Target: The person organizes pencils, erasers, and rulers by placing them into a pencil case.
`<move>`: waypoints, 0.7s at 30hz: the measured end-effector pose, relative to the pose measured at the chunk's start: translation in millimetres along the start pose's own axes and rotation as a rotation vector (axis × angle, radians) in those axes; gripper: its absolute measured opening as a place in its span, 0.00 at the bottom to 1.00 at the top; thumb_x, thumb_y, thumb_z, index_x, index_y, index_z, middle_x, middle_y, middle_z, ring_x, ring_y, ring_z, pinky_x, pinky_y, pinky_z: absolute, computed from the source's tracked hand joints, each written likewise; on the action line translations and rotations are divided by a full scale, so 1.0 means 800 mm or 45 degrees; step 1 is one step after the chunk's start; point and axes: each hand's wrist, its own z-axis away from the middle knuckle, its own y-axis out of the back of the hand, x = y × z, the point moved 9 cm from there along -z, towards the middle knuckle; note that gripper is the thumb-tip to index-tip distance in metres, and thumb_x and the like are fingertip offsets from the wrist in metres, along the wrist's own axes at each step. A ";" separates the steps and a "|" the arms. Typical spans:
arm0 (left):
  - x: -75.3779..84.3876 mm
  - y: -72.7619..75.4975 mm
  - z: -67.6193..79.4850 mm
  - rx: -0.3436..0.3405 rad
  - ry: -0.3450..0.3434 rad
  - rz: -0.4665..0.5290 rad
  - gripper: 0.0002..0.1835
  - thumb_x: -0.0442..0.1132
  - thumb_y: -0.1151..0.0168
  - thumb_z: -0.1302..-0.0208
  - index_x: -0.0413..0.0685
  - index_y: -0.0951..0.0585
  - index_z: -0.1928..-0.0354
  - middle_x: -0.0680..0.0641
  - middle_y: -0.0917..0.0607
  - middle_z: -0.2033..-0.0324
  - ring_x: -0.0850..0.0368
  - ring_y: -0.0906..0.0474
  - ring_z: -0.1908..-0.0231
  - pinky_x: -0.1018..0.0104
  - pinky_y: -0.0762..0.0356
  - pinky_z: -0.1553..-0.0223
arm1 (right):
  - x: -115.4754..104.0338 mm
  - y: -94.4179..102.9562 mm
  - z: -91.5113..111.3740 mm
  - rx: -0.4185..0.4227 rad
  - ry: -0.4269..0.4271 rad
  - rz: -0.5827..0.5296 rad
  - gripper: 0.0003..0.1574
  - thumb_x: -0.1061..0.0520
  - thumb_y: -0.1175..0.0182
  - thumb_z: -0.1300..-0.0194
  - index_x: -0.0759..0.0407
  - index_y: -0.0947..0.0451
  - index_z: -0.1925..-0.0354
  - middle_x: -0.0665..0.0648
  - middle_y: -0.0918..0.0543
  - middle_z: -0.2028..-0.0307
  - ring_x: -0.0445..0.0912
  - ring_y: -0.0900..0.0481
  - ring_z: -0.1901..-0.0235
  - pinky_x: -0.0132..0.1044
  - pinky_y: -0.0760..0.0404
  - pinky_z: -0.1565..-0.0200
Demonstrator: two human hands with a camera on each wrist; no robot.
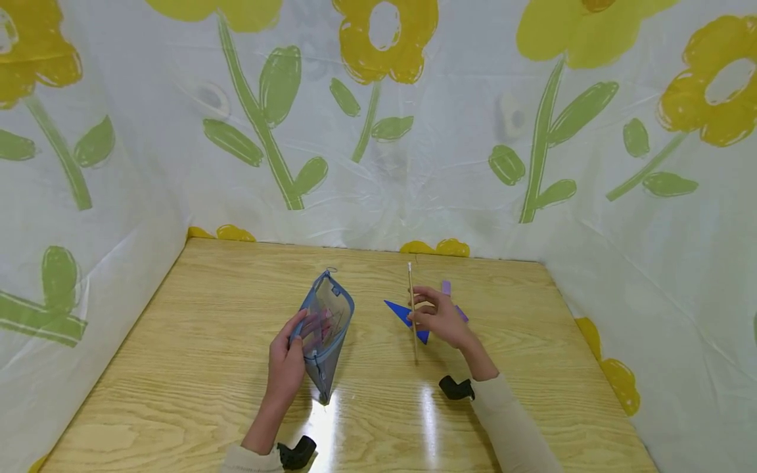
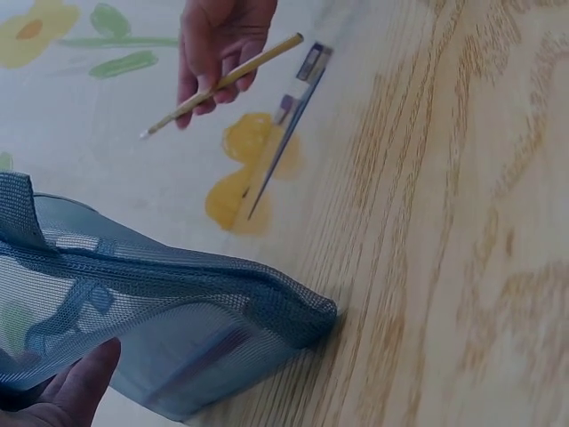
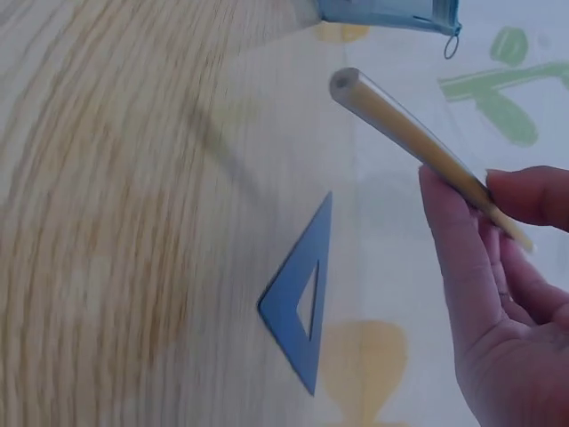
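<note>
My left hand (image 1: 286, 364) holds a blue mesh zip pouch (image 1: 327, 378) by its side, its mouth facing up. Pinkish contents show inside the pouch, but their kind is unclear. Between thumb and fingers of my right hand (image 1: 440, 320) is a yellow pencil (image 1: 411, 279) with a whitish tip, raised above the table. The other end of the pencil (image 3: 400, 129) is flat, with a dark core, in the right wrist view. Beneath the right hand lies a blue triangular set square (image 1: 397, 310), partly hidden by the fingers in the head view.
Beyond the right hand lie a small light purple block (image 1: 446, 287) and a darker purple piece (image 1: 461, 315). The wooden table (image 1: 236, 295) meets a white flower-print cloth (image 1: 449, 164) at the back and sides.
</note>
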 end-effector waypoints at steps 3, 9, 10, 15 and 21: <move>-0.001 0.001 0.001 0.005 0.005 0.012 0.28 0.23 0.70 0.26 0.33 0.37 0.26 0.31 0.26 0.35 0.41 0.25 0.36 0.64 0.19 0.42 | -0.007 -0.002 0.000 0.048 0.031 0.012 0.35 0.66 0.42 0.28 0.70 0.40 0.28 0.77 0.31 0.43 0.67 0.18 0.51 0.44 0.10 0.59; -0.001 0.005 0.002 0.031 -0.002 -0.021 0.28 0.24 0.69 0.25 0.32 0.36 0.26 0.32 0.25 0.36 0.39 0.26 0.36 0.69 0.18 0.43 | -0.022 -0.008 -0.002 0.122 0.058 0.037 0.27 0.65 0.46 0.25 0.65 0.34 0.31 0.75 0.27 0.46 0.63 0.16 0.53 0.51 0.10 0.58; -0.001 0.006 0.002 0.033 -0.004 -0.029 0.27 0.24 0.69 0.25 0.32 0.36 0.27 0.32 0.25 0.36 0.38 0.26 0.36 0.69 0.19 0.43 | -0.024 -0.010 -0.002 0.123 0.059 0.041 0.27 0.65 0.46 0.25 0.66 0.35 0.30 0.75 0.27 0.46 0.63 0.16 0.53 0.53 0.10 0.57; 0.000 0.006 0.003 0.032 0.012 -0.024 0.27 0.25 0.69 0.24 0.33 0.36 0.26 0.33 0.25 0.35 0.39 0.28 0.34 0.63 0.20 0.40 | -0.040 -0.022 -0.003 0.132 0.085 -0.001 0.28 0.63 0.46 0.24 0.66 0.35 0.30 0.74 0.27 0.46 0.70 0.19 0.51 0.57 0.11 0.56; 0.002 0.007 0.003 0.039 0.006 0.003 0.27 0.25 0.69 0.24 0.32 0.36 0.26 0.32 0.25 0.35 0.38 0.27 0.35 0.62 0.19 0.41 | -0.073 -0.034 0.000 0.198 0.297 -0.026 0.24 0.66 0.44 0.26 0.68 0.32 0.34 0.70 0.25 0.51 0.61 0.16 0.56 0.49 0.10 0.60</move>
